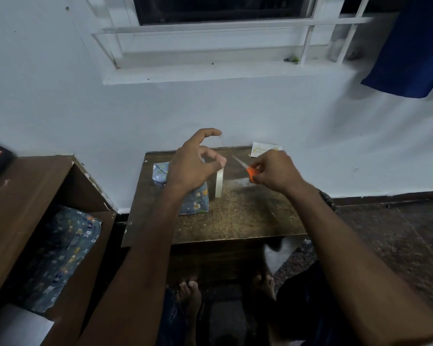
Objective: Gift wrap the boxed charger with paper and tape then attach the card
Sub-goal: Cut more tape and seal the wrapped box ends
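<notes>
Paper [60,250] with the same blue pattern lies inside the open wooden cabinet [23,186] on the left. On the small table [235,221] the wrapped box [198,201] lies, partly hidden by the left hand [195,166]. This hand has thumb and fingers curled and pinches a tape strip from the upright tape roll [219,182]. The right hand [273,171] grips orange scissors [245,168], blades pointing up-left. The card [264,149] lies at the table's far edge.

Barred window [223,11] above; blue cloth [410,46] hanging top right; brown shelf unit [30,186] left.
</notes>
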`<state>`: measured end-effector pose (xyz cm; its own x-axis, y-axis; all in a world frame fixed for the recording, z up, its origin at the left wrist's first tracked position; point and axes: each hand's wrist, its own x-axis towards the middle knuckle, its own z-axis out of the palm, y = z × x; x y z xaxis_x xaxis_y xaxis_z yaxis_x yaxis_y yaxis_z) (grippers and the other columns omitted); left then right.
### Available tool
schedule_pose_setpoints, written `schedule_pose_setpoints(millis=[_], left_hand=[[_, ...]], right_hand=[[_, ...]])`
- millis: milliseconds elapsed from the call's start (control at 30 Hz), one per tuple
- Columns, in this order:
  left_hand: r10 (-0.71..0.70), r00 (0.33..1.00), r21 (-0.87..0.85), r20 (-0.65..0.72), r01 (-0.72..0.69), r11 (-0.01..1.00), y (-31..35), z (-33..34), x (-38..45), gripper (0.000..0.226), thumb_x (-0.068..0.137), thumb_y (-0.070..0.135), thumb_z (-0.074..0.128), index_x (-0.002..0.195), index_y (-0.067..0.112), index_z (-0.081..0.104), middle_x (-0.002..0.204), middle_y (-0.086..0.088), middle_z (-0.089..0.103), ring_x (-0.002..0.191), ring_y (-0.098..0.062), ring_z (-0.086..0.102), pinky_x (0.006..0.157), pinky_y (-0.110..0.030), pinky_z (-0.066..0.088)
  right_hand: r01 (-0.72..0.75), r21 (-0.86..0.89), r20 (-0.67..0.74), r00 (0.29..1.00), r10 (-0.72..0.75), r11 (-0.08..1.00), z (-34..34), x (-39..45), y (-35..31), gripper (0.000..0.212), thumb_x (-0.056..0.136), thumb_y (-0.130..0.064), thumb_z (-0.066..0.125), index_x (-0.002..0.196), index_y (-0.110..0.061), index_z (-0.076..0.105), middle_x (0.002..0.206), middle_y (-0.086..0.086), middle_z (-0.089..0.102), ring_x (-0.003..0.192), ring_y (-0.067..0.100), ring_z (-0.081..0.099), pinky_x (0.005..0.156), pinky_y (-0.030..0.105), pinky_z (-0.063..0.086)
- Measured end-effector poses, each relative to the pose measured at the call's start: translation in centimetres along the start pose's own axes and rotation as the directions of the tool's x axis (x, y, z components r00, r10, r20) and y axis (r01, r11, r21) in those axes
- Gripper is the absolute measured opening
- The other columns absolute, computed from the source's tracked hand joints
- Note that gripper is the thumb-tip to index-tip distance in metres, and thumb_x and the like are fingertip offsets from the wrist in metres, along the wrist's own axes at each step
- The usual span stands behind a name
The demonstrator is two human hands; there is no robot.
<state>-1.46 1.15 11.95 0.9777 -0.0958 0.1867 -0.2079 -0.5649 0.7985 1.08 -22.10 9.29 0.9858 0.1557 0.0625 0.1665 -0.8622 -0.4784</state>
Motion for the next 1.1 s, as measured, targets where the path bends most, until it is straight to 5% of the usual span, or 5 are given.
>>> schedule_pose_setpoints(millis=[267, 433, 600, 900, 1100], left_hand=[[0.047, 0.998, -0.060, 0.033, -0.045, 0.997, -0.3, -0.2, 0.3, 0.063, 0.088, 0.024, 0.086, 0.141, 0.039, 0.056, 0.092, 0.021, 0.080, 0.112, -0.001, 0.070, 0.112, -0.046, 0.045], [0.042, 0.999, -0.129, 0.032, -0.038, 0.991, -0.4, -0.5, 0.3, 0.068, 0.088, 0.022, 0.086, 0.147, 0.030, 0.052, 0.093, 0.017, 0.081, 0.108, -0.002, 0.072, 0.112, -0.045, 0.048], [0.014, 1.000, -0.157, -0.019, -0.017, 0.987, -0.3, -0.2, 0.1, 0.071, 0.089, 0.022, 0.086, 0.148, 0.029, 0.046, 0.093, 0.015, 0.080, 0.096, -0.006, 0.075, 0.104, -0.049, 0.055], [-0.094, 0.988, -0.296, -0.123, 0.054, 0.954, 0.2, -0.2, 0.1, 0.085, 0.082, 0.024, 0.093, 0.150, 0.025, 0.043, 0.091, 0.008, 0.082, 0.095, -0.008, 0.078, 0.106, -0.047, 0.056], [-0.188, 0.974, -0.282, -0.127, 0.146, 0.948, 0.4, -0.1, 0.5, 0.091, 0.079, 0.032, 0.093, 0.155, 0.026, 0.042, 0.089, 0.008, 0.082, 0.097, -0.009, 0.077, 0.109, -0.048, 0.053]], right_hand=[[-0.011, -0.282, -0.039, 0.999, 0.000, 0.959, 3.7, 0.3, -2.9, 0.029, 0.087, -0.014, 0.071, 0.116, -0.016, 0.075, 0.111, 0.013, 0.073, 0.104, 0.033, 0.068, 0.082, 0.040, 0.056], [0.213, 0.411, -0.058, 0.977, -0.208, 0.886, 1.8, 0.1, -3.8, 0.076, 0.076, -0.024, 0.084, 0.147, -0.028, 0.059, 0.141, -0.008, 0.066, 0.114, -0.009, 0.061, 0.096, 0.021, 0.048], [0.329, 0.409, -0.079, 0.942, -0.326, 0.851, 2.1, -0.5, -3.9, 0.007, 0.095, -0.021, 0.074, 0.093, -0.022, 0.081, 0.075, -0.010, 0.074, 0.063, 0.000, 0.061, 0.064, 0.026, 0.043], [0.386, 0.203, -0.247, 0.909, -0.334, 0.900, 1.7, -0.8, -4.4, 0.012, 0.090, -0.016, 0.072, 0.088, -0.023, 0.081, 0.056, -0.021, 0.058, 0.054, 0.002, 0.054, 0.054, 0.014, 0.033], [0.435, 0.038, -0.376, 0.840, -0.391, 0.899, 1.6, -0.9, -4.5, 0.027, 0.086, -0.014, 0.065, 0.105, -0.022, 0.082, 0.073, -0.006, 0.068, 0.062, 0.005, 0.049, 0.056, 0.029, 0.044]])
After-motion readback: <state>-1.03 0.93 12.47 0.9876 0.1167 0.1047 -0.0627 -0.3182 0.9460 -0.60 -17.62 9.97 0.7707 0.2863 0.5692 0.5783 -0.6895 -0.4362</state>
